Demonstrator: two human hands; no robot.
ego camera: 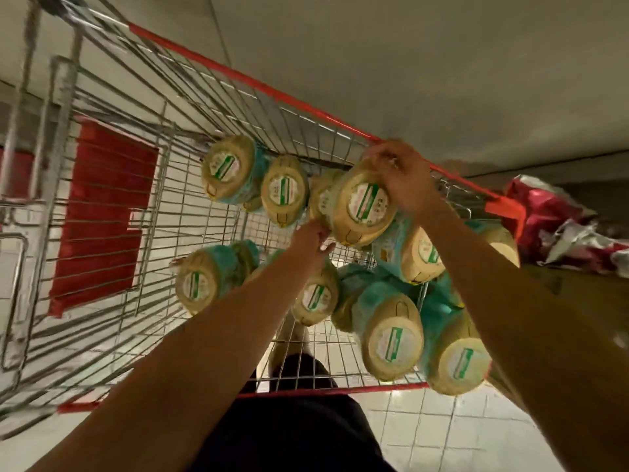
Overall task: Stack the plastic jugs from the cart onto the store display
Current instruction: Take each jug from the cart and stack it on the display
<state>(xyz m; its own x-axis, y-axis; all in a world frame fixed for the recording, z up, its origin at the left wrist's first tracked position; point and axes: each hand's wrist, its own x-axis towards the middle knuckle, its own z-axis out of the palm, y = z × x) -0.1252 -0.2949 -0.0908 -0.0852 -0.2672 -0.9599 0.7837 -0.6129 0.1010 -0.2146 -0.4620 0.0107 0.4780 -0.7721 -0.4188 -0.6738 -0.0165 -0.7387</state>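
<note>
Head view, wire cart (143, 185) on tiled floor (452, 434), right grip (401, 178) grasping jug (366, 206), left grip (313, 238) unclear.

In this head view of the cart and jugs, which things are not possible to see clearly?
- Store display: not in the head view at all.
- Labels on the jugs: motion blur makes the print unreadable.
- Right hand: its grip on the raised jug is smeared; finger placement unclear.
- Left hand: contact with that jug uncertain.
- Cart: cut off at the left edge.

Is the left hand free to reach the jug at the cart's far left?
Probably yes. The left hand looks empty under the lifted jug, and nothing covers the far-left jug.
</note>
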